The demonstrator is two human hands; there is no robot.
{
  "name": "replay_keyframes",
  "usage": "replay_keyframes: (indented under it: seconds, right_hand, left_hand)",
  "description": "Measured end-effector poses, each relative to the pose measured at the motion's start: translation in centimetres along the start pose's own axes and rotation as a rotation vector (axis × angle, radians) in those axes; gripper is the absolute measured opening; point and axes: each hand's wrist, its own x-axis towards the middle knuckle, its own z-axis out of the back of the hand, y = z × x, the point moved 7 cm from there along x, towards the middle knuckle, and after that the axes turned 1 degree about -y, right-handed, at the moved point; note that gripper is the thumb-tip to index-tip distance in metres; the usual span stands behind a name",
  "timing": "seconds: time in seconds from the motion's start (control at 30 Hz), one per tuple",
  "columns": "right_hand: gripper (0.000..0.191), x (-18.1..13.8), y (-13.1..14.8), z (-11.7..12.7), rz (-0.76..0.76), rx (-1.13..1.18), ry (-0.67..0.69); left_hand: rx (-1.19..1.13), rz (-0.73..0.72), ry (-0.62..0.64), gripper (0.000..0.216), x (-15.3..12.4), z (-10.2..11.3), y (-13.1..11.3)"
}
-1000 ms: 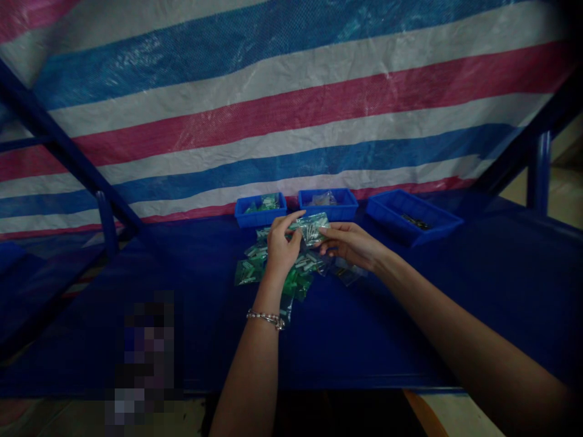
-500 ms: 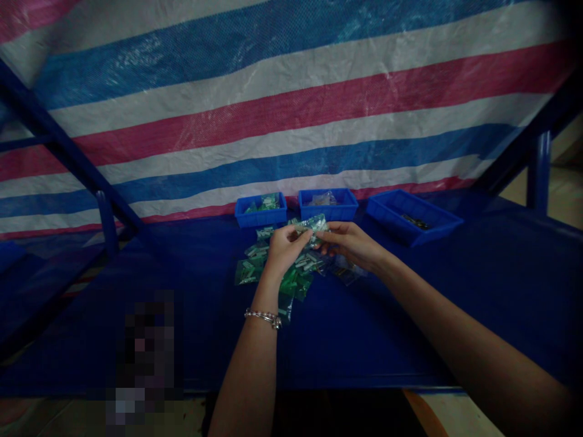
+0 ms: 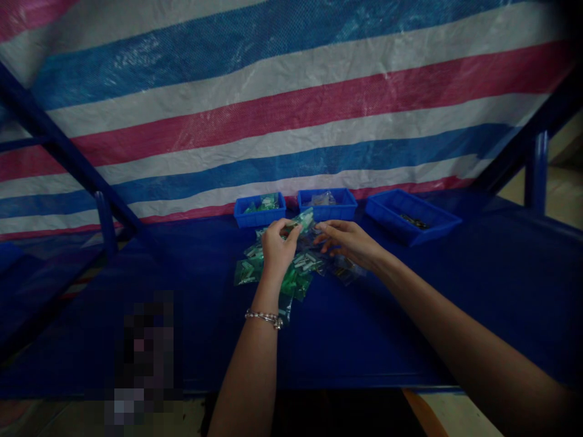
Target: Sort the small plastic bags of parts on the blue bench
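My left hand [image 3: 274, 246] pinches a small clear plastic bag of green and white parts [image 3: 302, 220], lifted just above a loose pile of similar small bags [image 3: 291, 274] on the blue table [image 3: 364, 328]. A bead bracelet circles my left wrist. My right hand [image 3: 347, 241] hovers beside the held bag, its fingers curled and slightly apart, touching nothing I can make out. Both hands sit right in front of two small blue bins.
Three blue bins line the back of the table: a left bin [image 3: 259, 209] with green bags, a middle bin [image 3: 327, 203] with clear bags, and a wider right bin [image 3: 412, 217] with dark parts. A striped tarp [image 3: 291, 109] hangs behind. Blue frame posts stand at both sides.
My right hand has let go of the bag that both hands held. My left hand keeps the bag, now moved slightly left and up toward the bins.
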Motion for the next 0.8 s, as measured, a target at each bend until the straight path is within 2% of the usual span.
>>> replay_keyframes:
  seconds: [0.13, 0.3, 0.47, 0.57, 0.67, 0.8]
  right_hand:
    - [0.035, 0.1, -0.4, -0.2, -0.075, 0.057, 0.066]
    - [0.048, 0.1, -0.7, -0.9, -0.169, 0.167, 0.207]
    - [0.051, 0.0, -0.9, -1.0, -0.230, 0.226, 0.214]
    - [0.045, -0.1, -1.0, -0.9, -0.258, 0.250, 0.190]
    - [0.028, -0.3, -1.0, -0.9, -0.248, 0.214, 0.185]
    - [0.017, -0.2, -0.7, -0.8, -0.168, 0.187, 0.165]
  left_hand:
    - [0.109, -0.114, -0.053, 0.012, -0.2, 0.5, -1.1]
    - [0.199, -0.287, 0.014, 0.009, -0.9, -0.2, -2.8]
    - [0.281, -0.387, 0.042, 0.010, -1.3, -0.4, -3.7]
    - [0.309, -0.421, 0.062, 0.013, -1.5, -0.5, -3.9]
    - [0.311, -0.432, 0.091, 0.017, -1.6, -0.7, -3.9]
    - [0.227, -0.363, 0.086, 0.026, -1.3, -0.7, -3.5]
